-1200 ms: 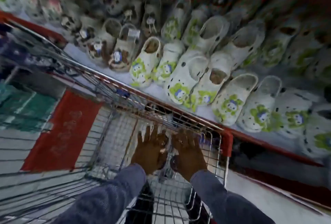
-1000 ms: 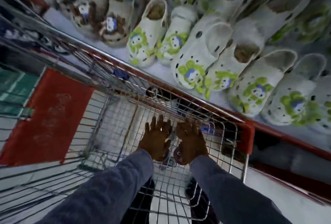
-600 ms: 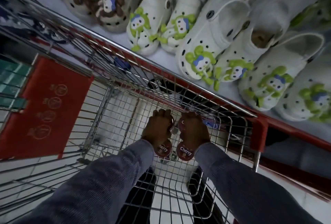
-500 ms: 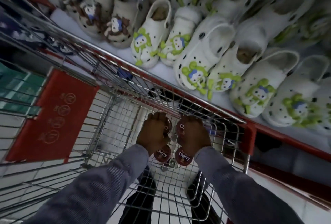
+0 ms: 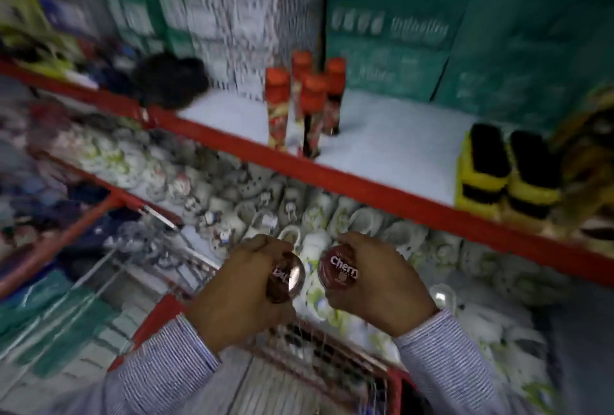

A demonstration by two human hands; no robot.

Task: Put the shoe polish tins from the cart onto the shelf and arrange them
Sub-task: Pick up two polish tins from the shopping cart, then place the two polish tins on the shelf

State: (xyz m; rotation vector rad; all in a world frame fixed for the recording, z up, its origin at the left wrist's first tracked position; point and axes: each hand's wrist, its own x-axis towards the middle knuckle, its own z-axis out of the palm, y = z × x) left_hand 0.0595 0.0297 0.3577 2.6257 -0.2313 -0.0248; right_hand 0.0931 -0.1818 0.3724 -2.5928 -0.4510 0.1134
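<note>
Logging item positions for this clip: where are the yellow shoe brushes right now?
In the head view, the two yellow shoe brushes sit side by side at the right front of the upper shelf, well to the right of the red-capped bottles.

Two round shoe polish tins, dark red lids. Left tin (image 5: 285,276): tilted, glossy lid catching light, lettering sideways. Right tin (image 5: 339,271): lid facing camera, white "Cherry" lettering. Both held above cart (image 5: 335,361), below red-edged shelf (image 5: 395,145). Frame blurred.
</note>
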